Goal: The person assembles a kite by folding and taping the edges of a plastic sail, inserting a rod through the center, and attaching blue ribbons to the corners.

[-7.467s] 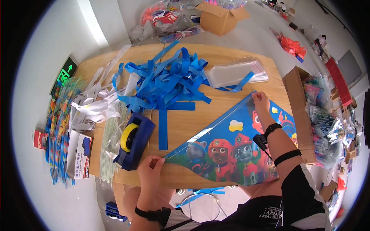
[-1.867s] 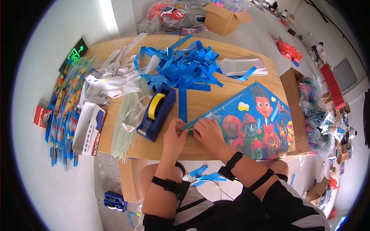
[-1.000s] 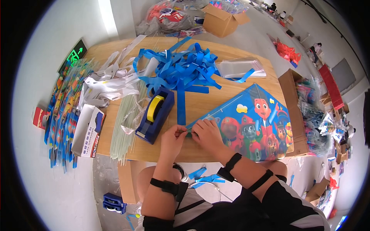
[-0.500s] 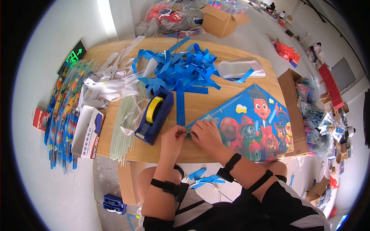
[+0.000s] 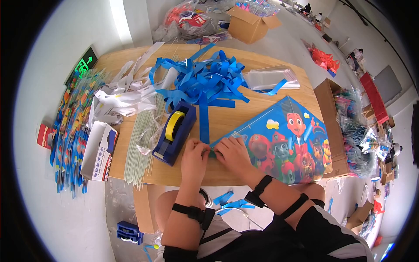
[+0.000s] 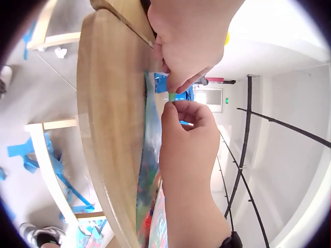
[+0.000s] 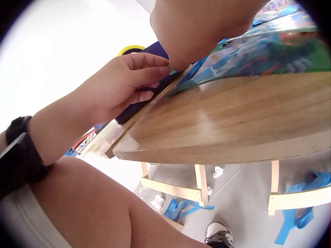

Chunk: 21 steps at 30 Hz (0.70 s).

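Pale wooden tabletop (image 5: 174, 175) carries most of the materials, near a white wall with a green exit sign (image 5: 83, 65); blue ribbons (image 5: 209, 78) lie heaped toward the far side, with clear sleeves (image 5: 270, 78) to the right of them; thin pale rods (image 5: 142, 150) and white strips (image 5: 124, 102) lie to the left; a blue tape dispenser (image 5: 183, 126) with a yellow roll stands near the person's left hand (image 5: 195, 157).

On the right part of the tabletop lies the printed sheet (image 5: 279, 142), cartoon figures facing up, its narrow corner pointing left to where the 2 hands meet; the left hand pinches the small green tip of that corner between thumb and fingers; the right hand (image 5: 233, 155) pinches it too, thumb against forefinger, the 2 sets of fingertips close together.

Judging by how things lie, the work is partway and centred on this 1 corner; the sheet is already spread out, but whether the tip is finished cannot be told, since the fingers cover most of it; a pale line runs near the upper left edge, perhaps a rod, perhaps a seam; no ribbon shows attached, and the sheet is not in a sleeve; if those belong to the work, both seem left to do.
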### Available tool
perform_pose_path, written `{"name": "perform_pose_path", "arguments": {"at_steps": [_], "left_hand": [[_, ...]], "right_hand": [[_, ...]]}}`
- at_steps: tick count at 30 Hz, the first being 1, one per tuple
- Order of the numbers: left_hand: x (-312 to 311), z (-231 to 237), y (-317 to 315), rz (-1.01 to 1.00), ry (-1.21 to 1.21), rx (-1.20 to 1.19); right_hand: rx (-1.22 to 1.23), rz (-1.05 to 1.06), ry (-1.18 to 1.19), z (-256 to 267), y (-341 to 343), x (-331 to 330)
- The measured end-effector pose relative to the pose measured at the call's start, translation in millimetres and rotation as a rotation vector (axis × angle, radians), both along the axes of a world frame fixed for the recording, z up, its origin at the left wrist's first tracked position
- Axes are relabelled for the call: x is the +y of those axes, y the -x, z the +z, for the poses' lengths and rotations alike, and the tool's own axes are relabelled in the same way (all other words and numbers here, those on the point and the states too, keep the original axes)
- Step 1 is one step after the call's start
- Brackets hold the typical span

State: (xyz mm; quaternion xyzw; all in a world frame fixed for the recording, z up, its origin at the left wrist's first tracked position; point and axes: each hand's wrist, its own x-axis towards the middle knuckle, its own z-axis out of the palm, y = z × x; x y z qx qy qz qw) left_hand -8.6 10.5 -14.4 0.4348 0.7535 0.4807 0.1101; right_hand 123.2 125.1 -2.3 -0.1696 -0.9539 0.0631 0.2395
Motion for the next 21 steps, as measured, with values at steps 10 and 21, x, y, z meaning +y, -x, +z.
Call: {"name": "perform_pose_path", "arguments": {"at_steps": [10, 21], "left_hand": [[-9, -2, 3, 0.075, 0.003, 0.034], [-25, -9, -7, -0.015, 0.209, 0.419]], "right_hand": [[-0.026, 0.083, 0.192, -15, -30, -11], [-0.286, 0.065, 0.168, -18, -40, -27]]}}
